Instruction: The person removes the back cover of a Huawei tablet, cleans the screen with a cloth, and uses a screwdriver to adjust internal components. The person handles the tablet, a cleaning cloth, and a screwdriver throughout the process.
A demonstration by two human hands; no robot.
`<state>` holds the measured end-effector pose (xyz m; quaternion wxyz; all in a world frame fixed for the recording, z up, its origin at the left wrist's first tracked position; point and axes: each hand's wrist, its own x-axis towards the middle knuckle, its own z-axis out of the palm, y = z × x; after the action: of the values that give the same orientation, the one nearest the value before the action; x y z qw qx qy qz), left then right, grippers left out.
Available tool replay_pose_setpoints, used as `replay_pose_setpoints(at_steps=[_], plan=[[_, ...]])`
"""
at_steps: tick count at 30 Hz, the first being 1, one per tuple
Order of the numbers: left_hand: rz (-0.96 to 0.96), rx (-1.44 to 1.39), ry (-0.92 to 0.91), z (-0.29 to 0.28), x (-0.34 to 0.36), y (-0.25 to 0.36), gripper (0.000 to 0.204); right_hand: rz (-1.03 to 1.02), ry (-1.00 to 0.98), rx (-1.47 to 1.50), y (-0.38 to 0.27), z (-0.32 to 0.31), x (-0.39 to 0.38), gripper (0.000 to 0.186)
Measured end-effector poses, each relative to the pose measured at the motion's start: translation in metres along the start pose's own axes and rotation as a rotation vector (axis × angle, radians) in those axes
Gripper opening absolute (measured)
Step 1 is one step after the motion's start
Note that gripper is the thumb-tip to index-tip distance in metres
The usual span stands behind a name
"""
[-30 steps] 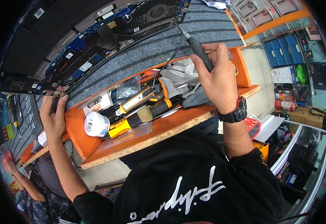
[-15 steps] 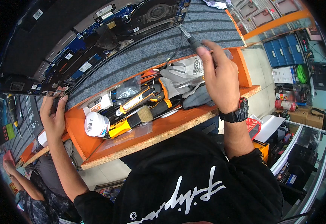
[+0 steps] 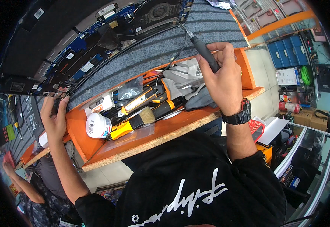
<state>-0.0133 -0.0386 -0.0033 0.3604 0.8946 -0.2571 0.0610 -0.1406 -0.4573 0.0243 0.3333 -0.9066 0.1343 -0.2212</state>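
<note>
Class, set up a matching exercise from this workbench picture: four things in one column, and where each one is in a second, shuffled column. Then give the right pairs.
Things
1. screwdriver
2. brush
3. white tub
4. opened laptop

Places
A. lying in the orange tray, bristles up beside a utility knife
B. on the grey mat, its near corner under the left hand
C. at the tray's left end
D. gripped in the right hand, tip at the laptop's edge

Pairs: 1-D, 2-A, 3-C, 4-B
</note>
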Motion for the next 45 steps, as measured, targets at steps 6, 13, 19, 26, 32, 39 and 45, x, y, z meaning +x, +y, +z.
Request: replay_pose_setpoints(at_steps=[6,13,19,26,32,39,45], plan=[[0.005,-0.021,0.016,0.002,0.0,0.001,0.022,-0.004,-0.066,-0.156,0.003,-0.004,0.001,0.025],[0.017,-0.007,0.015,0.002,0.0,0.003,0.022,-0.009,-0.025,-0.062,0.009,0.0,0.0,0.033],[0.008,-0.012,0.01,0.001,0.0,0.001,0.023,-0.01,-0.015,-0.01,0.003,0.001,0.0,0.029],[0.024,-0.028,0.023,0.003,0.001,0.006,0.015,-0.06,0.013,-0.077,0.009,0.003,0.0,0.025],[0.037,-0.003,0.031,0.003,0.001,0.006,0.017,-0.018,0.028,0.059,0.004,0.004,0.0,0.027],[0.0,0.017,0.003,0.0,-0.001,0.003,0.021,0.002,-0.027,-0.033,0.003,0.001,0.001,0.026],[0.029,-0.024,0.043,0.005,0.001,0.008,0.014,-0.001,-0.009,0.006,0.008,0.003,0.001,0.029]])
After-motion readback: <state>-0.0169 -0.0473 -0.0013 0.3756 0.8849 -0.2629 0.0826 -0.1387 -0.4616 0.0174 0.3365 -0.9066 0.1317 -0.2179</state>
